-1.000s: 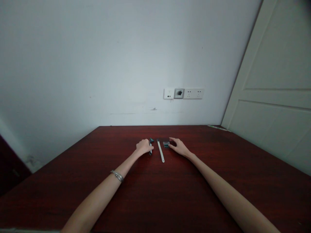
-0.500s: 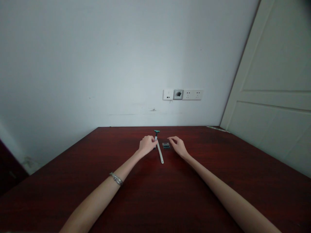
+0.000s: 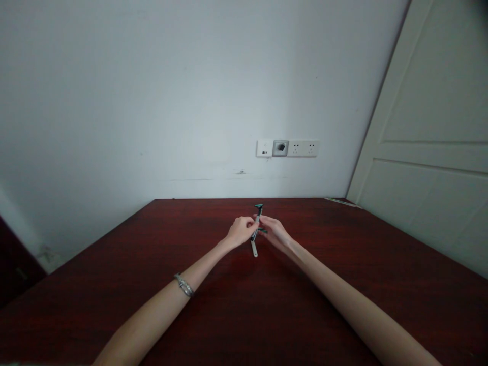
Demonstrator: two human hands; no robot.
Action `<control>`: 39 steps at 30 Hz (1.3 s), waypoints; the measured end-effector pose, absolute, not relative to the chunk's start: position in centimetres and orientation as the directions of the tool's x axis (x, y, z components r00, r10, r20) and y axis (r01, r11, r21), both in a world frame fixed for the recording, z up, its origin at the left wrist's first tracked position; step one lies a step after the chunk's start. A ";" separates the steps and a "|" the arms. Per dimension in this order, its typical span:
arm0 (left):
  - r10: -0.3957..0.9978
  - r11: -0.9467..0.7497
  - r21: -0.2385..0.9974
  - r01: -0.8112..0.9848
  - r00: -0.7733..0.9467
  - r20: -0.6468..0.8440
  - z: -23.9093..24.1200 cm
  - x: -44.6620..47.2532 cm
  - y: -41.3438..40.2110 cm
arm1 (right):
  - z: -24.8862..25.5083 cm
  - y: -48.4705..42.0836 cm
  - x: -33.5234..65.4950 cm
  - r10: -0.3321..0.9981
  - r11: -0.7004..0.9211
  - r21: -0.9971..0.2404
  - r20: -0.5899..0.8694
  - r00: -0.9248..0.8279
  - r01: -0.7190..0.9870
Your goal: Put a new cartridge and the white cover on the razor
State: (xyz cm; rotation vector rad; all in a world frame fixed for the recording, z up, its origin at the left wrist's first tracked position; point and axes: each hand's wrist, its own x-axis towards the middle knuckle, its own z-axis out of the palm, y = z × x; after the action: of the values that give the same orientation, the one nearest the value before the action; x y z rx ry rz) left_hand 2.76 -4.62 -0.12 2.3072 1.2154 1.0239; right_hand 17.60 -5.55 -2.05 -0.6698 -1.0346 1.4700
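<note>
My left hand is closed round the handle of a razor, which stands tilted with its dark teal head up at the far end. My right hand meets it from the right, fingertips pinched on the razor's handle. A white strip-like piece lies on the dark red table just below both hands. A small dark blade cartridge holder is mostly hidden between the hands. A silver bracelet sits on my left wrist.
The white wall behind the table carries a row of sockets. A pale door stands at the right, close to the table's far right corner. A thin light object lies at that far right edge.
My left hand lifted the razor off the table and carried it right. My right hand left the cartridge holder and came up to the razor's handle.
</note>
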 end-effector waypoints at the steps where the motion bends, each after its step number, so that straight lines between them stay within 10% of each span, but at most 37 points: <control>1: 0.815 -0.580 0.585 0.567 0.386 0.433 -0.1 2.7 -4.6 | -2.1 -5.5 17.6 0.977 0.052 -0.886 0.141 -0.162 -0.460; 14: 0.869 -0.170 0.860 0.482 0.485 -0.100 2.4 -0.3 -3.1 | -1.3 -5.7 17.6 0.987 0.116 -0.895 0.152 -0.050 -0.431; 19: 0.918 0.037 0.995 0.092 0.390 -0.071 3.1 -0.9 -1.2 | -0.8 -6.3 16.6 0.986 0.074 -0.871 0.137 -0.095 -0.487; 26: 0.858 0.379 0.831 -0.407 0.491 -0.150 2.4 1.1 0.7 | -0.7 -6.9 15.3 0.934 -0.170 -0.849 0.022 -0.357 -0.500; 39: 0.868 0.455 0.637 -0.622 0.471 -0.160 1.9 4.0 -1.5 | -0.9 -7.6 14.2 0.943 -0.260 -0.846 -0.118 -0.312 -0.466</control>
State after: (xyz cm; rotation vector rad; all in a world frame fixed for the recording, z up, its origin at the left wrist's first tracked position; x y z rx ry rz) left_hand 4.05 -1.54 1.90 0.5451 0.5114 0.9694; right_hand 14.19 -7.61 -0.87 -0.7952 -0.8862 1.7593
